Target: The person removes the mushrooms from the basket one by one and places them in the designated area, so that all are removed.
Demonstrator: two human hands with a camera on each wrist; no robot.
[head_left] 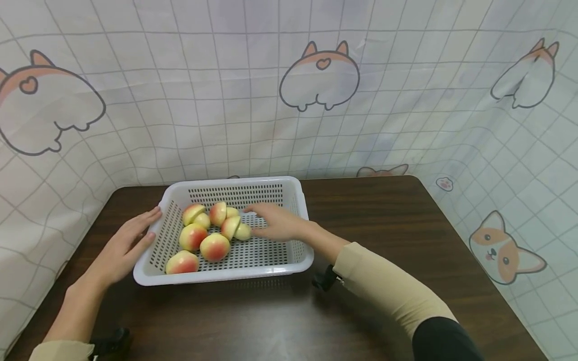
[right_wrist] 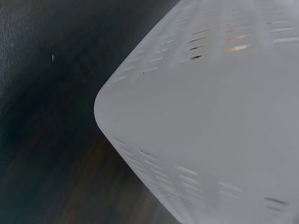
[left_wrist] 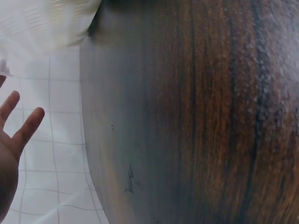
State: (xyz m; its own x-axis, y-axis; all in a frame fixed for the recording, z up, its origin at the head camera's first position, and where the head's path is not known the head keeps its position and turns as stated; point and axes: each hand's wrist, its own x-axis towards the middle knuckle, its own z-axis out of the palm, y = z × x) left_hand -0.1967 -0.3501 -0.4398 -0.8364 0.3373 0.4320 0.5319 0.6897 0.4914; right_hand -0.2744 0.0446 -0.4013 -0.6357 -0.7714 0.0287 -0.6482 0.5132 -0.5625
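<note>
A white perforated plastic basket (head_left: 266, 273) holds several mushroom-shaped pieces (head_left: 214, 247) with red-and-yellow caps and pale yellow stems. They lie in its left and middle part, some on their sides. My right hand (head_left: 277, 223) reaches over the basket's right side, its thumb and fingers spread beside a mushroom-shaped piece (head_left: 231, 228); whether it touches that piece I cannot tell. Along the left rim, the extended fingers of my left hand (head_left: 119, 250) rest against the basket. The left wrist view shows part of that hand (left_wrist: 14, 135) with fingers apart. In the right wrist view, only the basket's outside (right_wrist: 201, 107) shows.
The basket is at the back left of a dark wood-grain table (head_left: 361, 200). Behind and beside the table hangs a white gridded cloth (head_left: 244, 125) with cartoon dogs. A black wrist device (head_left: 325, 278) sits below the right wrist, close to the basket's front right corner.
</note>
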